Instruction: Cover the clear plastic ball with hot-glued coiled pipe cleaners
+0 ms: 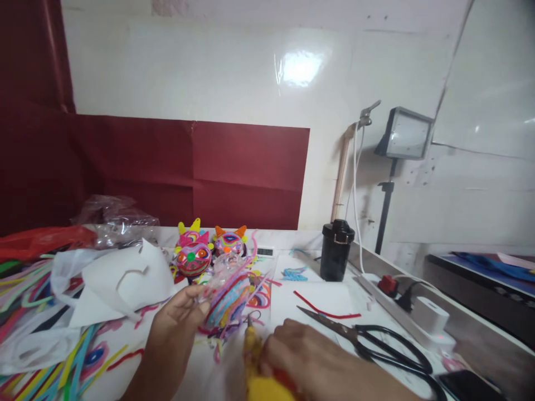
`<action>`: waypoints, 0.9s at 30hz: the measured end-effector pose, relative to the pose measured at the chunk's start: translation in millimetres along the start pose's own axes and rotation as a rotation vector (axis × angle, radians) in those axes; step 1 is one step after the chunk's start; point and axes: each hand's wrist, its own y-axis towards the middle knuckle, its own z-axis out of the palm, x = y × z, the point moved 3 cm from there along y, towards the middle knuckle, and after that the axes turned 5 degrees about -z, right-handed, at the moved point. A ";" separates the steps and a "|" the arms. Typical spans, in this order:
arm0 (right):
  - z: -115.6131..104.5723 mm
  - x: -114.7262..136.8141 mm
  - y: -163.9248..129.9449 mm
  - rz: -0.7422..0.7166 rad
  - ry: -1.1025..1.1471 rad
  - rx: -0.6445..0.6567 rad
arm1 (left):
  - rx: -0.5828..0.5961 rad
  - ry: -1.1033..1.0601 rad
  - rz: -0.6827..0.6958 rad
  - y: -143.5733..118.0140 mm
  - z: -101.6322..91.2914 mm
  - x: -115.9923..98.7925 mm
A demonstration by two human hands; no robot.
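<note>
My left hand [178,320] pinches the edge of a rounded craft piece [229,303] covered in striped, fuzzy, multicoloured strips, with clear plastic at its top. In my right hand [303,351] is a yellow glue gun [252,351], blurred by motion. Its nozzle points up and away, just below and right of the craft piece, apart from it as far as I can tell. Behind stand colourful animal-face figures, one with a green nose [192,257] and one with orange ears [229,242]. Large black-handled scissors [376,342] lie open, right of my right hand.
A black lidded cup [335,250] stands at the back right, near a white power strip [434,328] with plugs. Cut white paper [121,278] and many coloured strips [62,367] cover the left side. A red strip [326,307] lies on a white sheet. A phone [468,385] is at lower right.
</note>
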 end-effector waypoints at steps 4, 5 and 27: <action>71.9 -10.2 15.6 -0.266 -0.410 -0.015 | -0.050 0.100 0.062 1.8 -3.5 -0.6; 84.4 -13.9 15.9 -0.292 -0.440 -0.074 | -0.044 0.121 0.069 2.2 -4.0 -0.3; -44.4 -28.5 21.3 -0.087 -0.379 -0.408 | -0.007 0.296 0.201 -23.5 17.6 -6.4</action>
